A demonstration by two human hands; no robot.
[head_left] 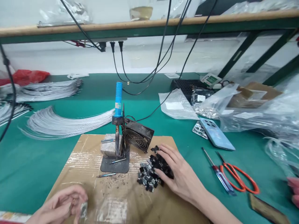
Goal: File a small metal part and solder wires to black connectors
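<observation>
See small black-and-silver pieces (pixel 148 176) heaped at lower centre, partly under the half-spread right hand (pixel 177 169), with the left hand (pixel 63 203) curled at lower left (cannot tell if holding anything); likely light, stiff, best pinched by edges.

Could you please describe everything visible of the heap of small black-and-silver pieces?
The loose heap of small black-and-silver pieces lies on the brown cardboard sheet. Its pieces look blocky, perhaps plastic and metal, jumbled at many angles. Silver faces show mostly on its left; the part beside the bare right hand is mostly black. That hand curves over it, apparently touching, and hides some pieces.
</observation>
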